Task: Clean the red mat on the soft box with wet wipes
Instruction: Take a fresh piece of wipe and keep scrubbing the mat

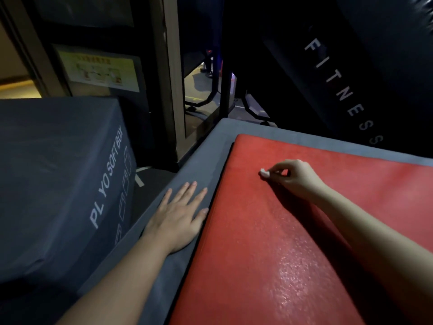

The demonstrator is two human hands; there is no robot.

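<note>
Dim gym corner, from the head camera: the red mat (304, 231) lies on top of the grey soft box (201, 160), whose bare border shows along the mat's left and far edges. The left hand (178, 219) lies flat on that border just beside the mat's left edge, fingers (187, 191) straight, holding nothing. The right hand (293, 177) rests on the mat toward its far left corner, pinching a small white wet wipe (264, 173) in curled fingertips. So small a wad may slip from the pinch or skip patches. The mat itself is unbraced and could slide under a hard stroke.
</note>
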